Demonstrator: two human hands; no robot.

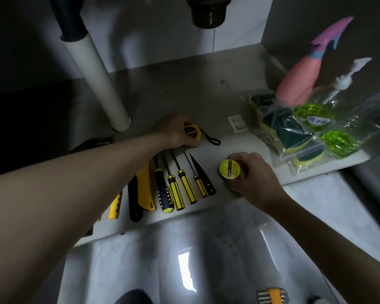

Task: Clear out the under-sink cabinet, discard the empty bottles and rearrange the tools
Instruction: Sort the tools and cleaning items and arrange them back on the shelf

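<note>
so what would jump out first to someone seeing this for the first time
Probably the neat row of yellow-and-black screwdrivers lying side by side at the cabinet floor's front edge, between the two arms. Just behind them the left hand holds a yellow tape measure, and to their right the right hand grips a roll of PVC tape. Bright green bottles in clear bags glow at the right side.

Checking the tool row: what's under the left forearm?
The left forearm crosses the tool row: yellow and black handles show below it, several shafts above it. What lies under the arm is covered.
</note>
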